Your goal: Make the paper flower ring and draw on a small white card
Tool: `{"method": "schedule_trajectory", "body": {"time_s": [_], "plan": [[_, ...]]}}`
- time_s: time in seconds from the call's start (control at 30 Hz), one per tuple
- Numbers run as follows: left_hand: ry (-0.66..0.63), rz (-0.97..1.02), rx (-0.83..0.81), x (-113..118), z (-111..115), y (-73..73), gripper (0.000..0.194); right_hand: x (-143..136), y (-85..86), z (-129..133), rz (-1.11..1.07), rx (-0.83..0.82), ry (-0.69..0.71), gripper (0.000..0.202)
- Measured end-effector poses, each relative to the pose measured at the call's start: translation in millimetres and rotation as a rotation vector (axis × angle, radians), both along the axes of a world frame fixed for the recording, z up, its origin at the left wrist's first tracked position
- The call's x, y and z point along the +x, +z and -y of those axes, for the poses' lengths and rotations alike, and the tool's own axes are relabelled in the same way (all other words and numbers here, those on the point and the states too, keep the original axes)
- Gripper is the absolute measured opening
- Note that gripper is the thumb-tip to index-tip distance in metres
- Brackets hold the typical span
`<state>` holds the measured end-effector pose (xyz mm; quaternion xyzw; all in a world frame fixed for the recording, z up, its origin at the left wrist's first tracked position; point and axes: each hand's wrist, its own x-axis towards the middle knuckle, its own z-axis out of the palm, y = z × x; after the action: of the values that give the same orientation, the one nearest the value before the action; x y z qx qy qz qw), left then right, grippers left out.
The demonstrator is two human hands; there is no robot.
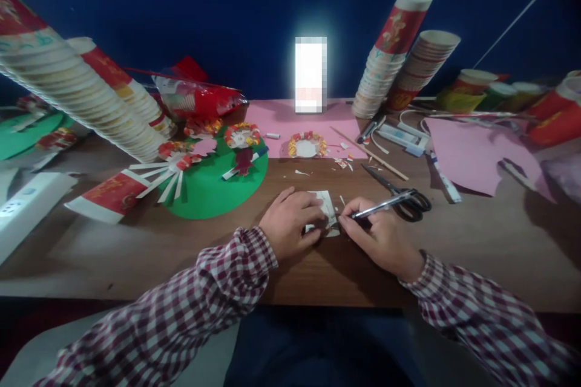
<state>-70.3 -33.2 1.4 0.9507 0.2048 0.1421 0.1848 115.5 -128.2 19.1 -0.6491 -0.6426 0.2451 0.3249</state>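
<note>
Facing a blue wall (pixel 204 12) across brown tabletop (pixel 299 281), open left hand (pixel 290 224) pins paper (pixel 330 208), right hand (pixel 384 237) grips pen (pixel 384 204).

**Marks in View, Words Out of Reach**

No word, number or brand can be read. At the upper left of the frame, the tall cup stack (pixel 77 87) bears teal marks, perhaps lettering, too blurred to make out. At the upper right, the leaning cup stack (pixel 385 57) carries similar teal traces below a gold design on red, equally illegible. Near the centre, the white paper (pixel 323 201) shows thin dark lines; no letters can be distinguished among them.
</note>
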Motion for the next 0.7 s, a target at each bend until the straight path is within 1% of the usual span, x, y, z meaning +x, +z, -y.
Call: {"method": "schedule_trajectory", "body": {"time_s": [0.17, 0.3, 0.7], "plan": [[-0.007, 0.006, 0.001, 0.6, -0.7, -1.6, 0.015, -0.2, -2.3, -1.1, 0.020, -0.013, 0.007, 0.014], [-0.004, 0.019, 0.002, 0.6, -0.7, -3.5, 0.014, 0.0, -4.2, -1.5, 0.026, 0.008, 0.004, 0.013], [-0.008, 0.022, 0.008, 1.1, -1.1, -4.3, 0.013, 0.3, -2.7, -2.7, 0.033, 0.028, 0.028, 0.010]]}}
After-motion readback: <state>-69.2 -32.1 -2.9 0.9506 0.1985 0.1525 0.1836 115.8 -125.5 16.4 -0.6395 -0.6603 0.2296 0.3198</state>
